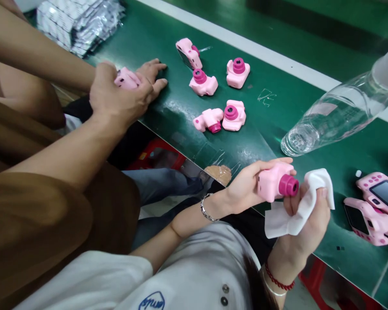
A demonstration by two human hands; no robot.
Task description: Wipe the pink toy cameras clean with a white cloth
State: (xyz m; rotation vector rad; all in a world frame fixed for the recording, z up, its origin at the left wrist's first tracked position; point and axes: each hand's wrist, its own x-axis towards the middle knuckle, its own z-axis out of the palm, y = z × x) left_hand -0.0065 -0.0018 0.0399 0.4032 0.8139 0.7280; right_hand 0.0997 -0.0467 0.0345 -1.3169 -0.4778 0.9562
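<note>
Left hand (245, 185) grips a pink toy camera (276, 181) at the desk's (181, 112) near edge, fingers closed around its body. Right hand (305, 224) pinches a white wipe (297, 206) just beside the magenta lens (288, 185).

The person wears a white short-sleeved top with a blue oval logo at six o'clock and two small dark studs beside it. A thin silver chain bracelet (208, 209) circles the left wrist; a red beaded bracelet (279, 280) circles the right wrist at five o'clock.
</note>
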